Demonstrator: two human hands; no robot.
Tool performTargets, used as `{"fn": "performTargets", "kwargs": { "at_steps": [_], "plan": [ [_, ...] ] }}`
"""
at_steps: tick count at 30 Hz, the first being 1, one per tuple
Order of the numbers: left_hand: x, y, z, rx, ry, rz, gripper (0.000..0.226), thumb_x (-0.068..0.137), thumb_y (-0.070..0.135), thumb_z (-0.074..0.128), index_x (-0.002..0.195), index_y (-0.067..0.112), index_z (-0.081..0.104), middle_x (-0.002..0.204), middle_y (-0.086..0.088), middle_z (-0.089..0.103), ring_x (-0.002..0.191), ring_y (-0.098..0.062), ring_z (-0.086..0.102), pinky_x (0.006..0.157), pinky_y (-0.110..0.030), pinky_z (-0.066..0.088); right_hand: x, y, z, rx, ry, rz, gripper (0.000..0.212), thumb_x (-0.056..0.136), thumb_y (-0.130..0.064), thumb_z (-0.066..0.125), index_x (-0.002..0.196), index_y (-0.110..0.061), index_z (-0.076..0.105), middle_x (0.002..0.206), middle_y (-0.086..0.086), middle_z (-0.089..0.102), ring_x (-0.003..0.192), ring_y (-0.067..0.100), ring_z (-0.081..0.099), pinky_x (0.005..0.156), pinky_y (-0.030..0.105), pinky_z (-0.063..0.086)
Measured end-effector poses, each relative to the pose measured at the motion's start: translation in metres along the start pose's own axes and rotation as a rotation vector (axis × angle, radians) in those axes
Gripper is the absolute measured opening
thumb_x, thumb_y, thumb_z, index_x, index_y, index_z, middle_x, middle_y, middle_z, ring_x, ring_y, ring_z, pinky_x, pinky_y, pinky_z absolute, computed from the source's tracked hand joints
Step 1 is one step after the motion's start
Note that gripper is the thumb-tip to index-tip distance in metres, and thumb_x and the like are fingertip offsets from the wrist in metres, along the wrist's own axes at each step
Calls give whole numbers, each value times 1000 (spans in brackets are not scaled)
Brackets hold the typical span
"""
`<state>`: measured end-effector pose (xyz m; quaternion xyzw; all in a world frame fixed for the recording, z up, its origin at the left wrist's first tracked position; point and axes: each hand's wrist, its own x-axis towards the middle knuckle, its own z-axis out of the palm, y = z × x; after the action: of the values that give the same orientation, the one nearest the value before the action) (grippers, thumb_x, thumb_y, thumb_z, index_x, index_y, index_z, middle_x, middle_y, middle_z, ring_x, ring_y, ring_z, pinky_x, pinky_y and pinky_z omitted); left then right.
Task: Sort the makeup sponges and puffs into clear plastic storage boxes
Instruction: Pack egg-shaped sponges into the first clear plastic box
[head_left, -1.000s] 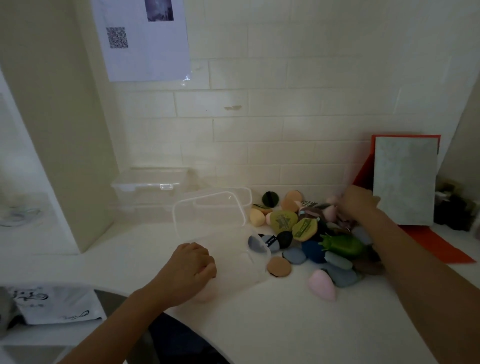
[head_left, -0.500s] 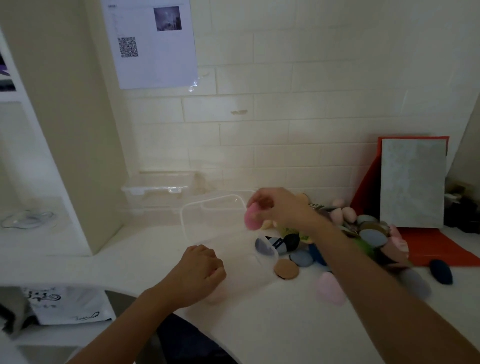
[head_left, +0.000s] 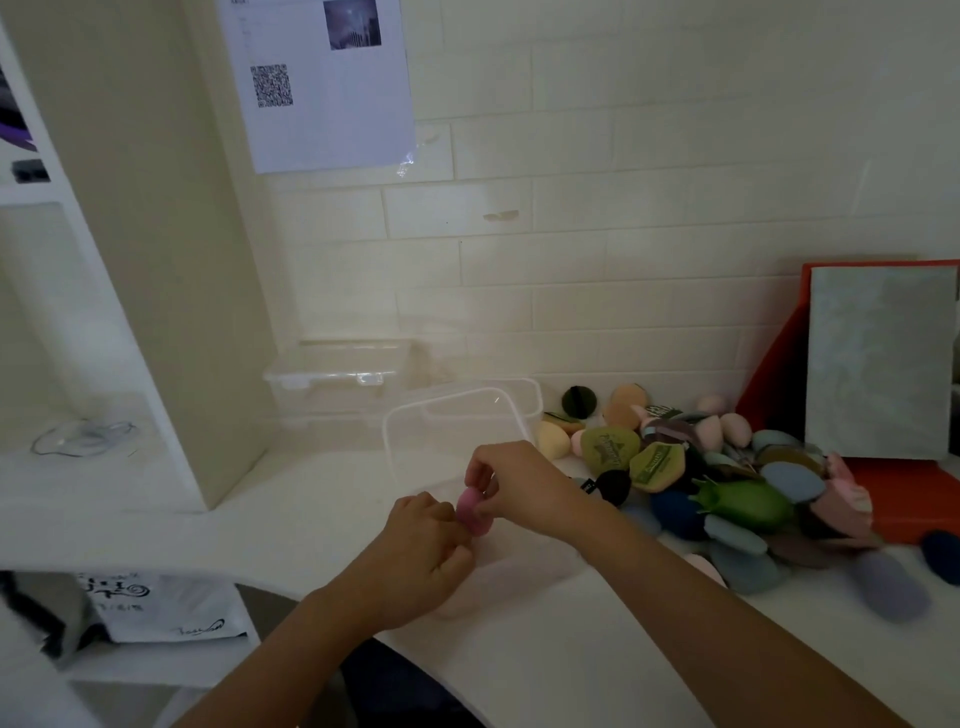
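Head view, placing step: right hand (head_left: 511, 488) pinches the pink sponge (head_left: 472, 512) over the open clear box (head_left: 524, 564), left hand (head_left: 426, 561) curled alongside, its hold indiscernible; next move probably releases it inside, then reaches for the pile (head_left: 727, 488)

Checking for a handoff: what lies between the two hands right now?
A pink sponge, pinched in the right hand and close beside the left hand, at the clear box. The head view shows it.

Pink sponge (head_left: 471, 512) held at clear box (head_left: 452, 441), sponge pile (head_left: 727, 488) beside
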<state>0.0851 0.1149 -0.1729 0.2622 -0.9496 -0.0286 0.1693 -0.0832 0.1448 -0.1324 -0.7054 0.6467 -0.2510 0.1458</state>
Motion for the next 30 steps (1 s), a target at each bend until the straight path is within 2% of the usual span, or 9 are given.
{"fn": "performTargets", "kwargs": {
  "at_steps": [4, 8, 12, 16, 21, 23, 25, 27, 30],
  "plan": [
    [1, 0, -4, -17, -25, 7, 51, 78, 39, 17, 72, 14, 61, 72, -2, 56, 73, -14, 44, 83, -20, 30, 3, -2, 4, -104, -26, -28, 15, 83, -13, 66, 97, -8, 67, 100, 6, 67, 92, 18, 61, 78, 26, 49],
    [0, 1, -7, -61, -59, 3, 42, 78, 40, 19, 76, 21, 56, 81, 2, 54, 78, -10, 42, 83, -21, 30, 5, -1, 12, -197, 48, -1, 13, 85, -24, 62, 92, -13, 57, 96, 7, 65, 85, 21, 58, 70, 29, 42],
    [-2, 4, -10, -99, -96, -52, 57, 73, 50, 15, 103, 31, 60, 119, 13, 42, 108, -4, 34, 98, -22, 27, 7, 3, 9, -166, 9, 21, 18, 85, -26, 64, 90, -9, 68, 93, 8, 68, 86, 22, 62, 73, 30, 45],
    [-1, 7, -11, -62, -100, -98, 70, 71, 51, 9, 109, 28, 64, 139, 9, 33, 122, -7, 25, 102, -23, 22, 0, 7, -4, -42, -97, 6, 21, 84, -10, 63, 102, -14, 73, 97, 4, 71, 90, 16, 65, 70, 18, 48],
    [1, 11, -15, -26, -133, -112, 78, 68, 53, 5, 108, 28, 66, 142, 7, 32, 115, -7, 35, 98, -22, 24, -20, 13, -43, 11, -96, 66, 17, 85, -17, 66, 100, -16, 72, 91, -4, 71, 76, 2, 62, 61, 4, 43],
    [1, 11, -15, -27, -135, -115, 79, 67, 53, 4, 108, 28, 67, 142, 7, 32, 113, -7, 37, 97, -22, 24, -30, 23, -63, -206, -10, 127, 10, 85, -15, 64, 90, -12, 71, 89, 0, 70, 72, 5, 59, 61, 10, 44],
    [1, 11, -14, -29, -132, -115, 79, 68, 53, 4, 107, 28, 67, 141, 7, 32, 111, -8, 37, 95, -21, 23, -42, 34, -78, -485, 48, 258, 5, 87, -11, 58, 82, -9, 58, 90, 5, 63, 77, 16, 57, 65, 24, 45],
    [1, 12, -15, -27, -131, -113, 80, 67, 54, 3, 108, 28, 66, 141, 7, 32, 111, -8, 37, 95, -21, 23, -56, 42, -85, -609, 73, 374, 7, 89, -10, 55, 93, -10, 49, 103, 8, 60, 90, 24, 59, 70, 29, 41],
    [1, 14, -16, -21, -131, -116, 82, 66, 54, 1, 108, 27, 66, 141, 7, 32, 113, -9, 37, 92, -21, 21, -70, 56, -84, -735, 5, 470, 33, 90, -16, 58, 121, -9, 48, 123, 8, 55, 110, 23, 56, 80, 30, 44]
  ]
}}
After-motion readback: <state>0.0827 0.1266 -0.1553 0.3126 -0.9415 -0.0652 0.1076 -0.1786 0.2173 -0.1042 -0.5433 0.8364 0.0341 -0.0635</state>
